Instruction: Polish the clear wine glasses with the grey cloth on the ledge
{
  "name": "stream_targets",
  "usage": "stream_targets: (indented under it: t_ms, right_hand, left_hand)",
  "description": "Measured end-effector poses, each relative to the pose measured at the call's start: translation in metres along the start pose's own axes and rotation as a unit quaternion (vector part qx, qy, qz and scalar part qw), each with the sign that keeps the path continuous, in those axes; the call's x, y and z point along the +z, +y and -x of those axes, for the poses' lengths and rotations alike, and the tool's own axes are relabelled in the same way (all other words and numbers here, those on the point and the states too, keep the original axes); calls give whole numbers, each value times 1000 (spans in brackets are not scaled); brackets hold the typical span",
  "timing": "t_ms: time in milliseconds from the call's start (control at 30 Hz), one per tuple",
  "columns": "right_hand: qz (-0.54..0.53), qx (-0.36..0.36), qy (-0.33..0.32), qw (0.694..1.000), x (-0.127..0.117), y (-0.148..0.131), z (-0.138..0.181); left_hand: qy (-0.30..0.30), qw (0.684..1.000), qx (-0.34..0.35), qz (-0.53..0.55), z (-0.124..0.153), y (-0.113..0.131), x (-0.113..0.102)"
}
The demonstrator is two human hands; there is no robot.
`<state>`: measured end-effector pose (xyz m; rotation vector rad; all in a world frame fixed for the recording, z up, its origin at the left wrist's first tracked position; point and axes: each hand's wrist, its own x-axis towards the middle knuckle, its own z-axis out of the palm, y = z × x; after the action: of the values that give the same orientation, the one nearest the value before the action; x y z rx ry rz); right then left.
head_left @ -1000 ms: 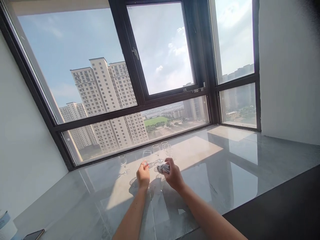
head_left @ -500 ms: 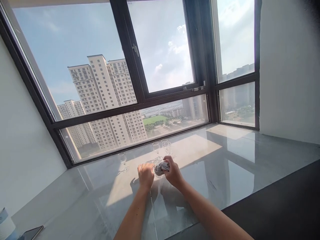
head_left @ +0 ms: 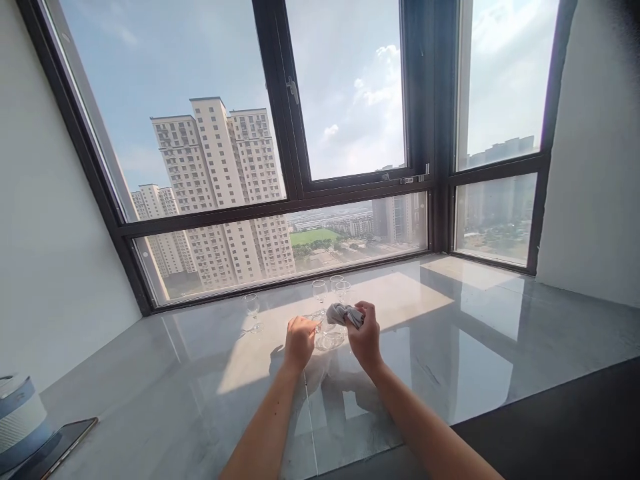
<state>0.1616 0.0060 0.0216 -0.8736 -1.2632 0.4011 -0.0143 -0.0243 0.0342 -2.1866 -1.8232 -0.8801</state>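
My right hand (head_left: 365, 337) is closed around a bunched grey cloth (head_left: 344, 315), holding it just over a clear glass vessel (head_left: 331, 340) on the sill. My left hand (head_left: 300, 343) is closed at the vessel's left side and appears to grip it there; the exact grip is hidden by the fingers. Behind the cloth, close to the window, stand several stemmed glasses, among them one wine glass (head_left: 319, 291). Another stemmed glass (head_left: 253, 307) stands apart, to the left of my left hand.
The glossy grey sill (head_left: 165, 393) runs below a dark-framed window (head_left: 210, 220), in patches of sunlight. A phone (head_left: 70, 443) and a blue-and-white cup (head_left: 23, 420) are at the lower left. The sill's front edge (head_left: 480, 417) drops to a dark area at the right.
My right hand has raised the cloth up and to the right, showing more of the glass vessel. My left hand stays at the vessel's side. The view has shifted, bringing the cup and phone further in.
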Motion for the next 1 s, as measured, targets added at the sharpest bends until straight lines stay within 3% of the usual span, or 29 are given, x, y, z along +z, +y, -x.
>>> stream_targets:
  t_ms: [167,333,633,767,1000]
  right_hand:
    - [-1,9,27,1000,-3,-1,-2]
    - [4,15,53,998,-4,-4,-4]
    - [8,-9,-126,992,4,2,3]
    - [-8,-4,-160,987,4,2,3]
    - [-105,79,-204,970,6,0,5]
  left_hand:
    - [72,997,-2,40,-2,-5,10]
    - [125,988,-82,35,-3,-13,11]
    - [124,990,-74,2,1,-20,9]
    - [119,991,-61,-4,1,-17,7]
    - [96,994,-51,-12,-1,-15,4]
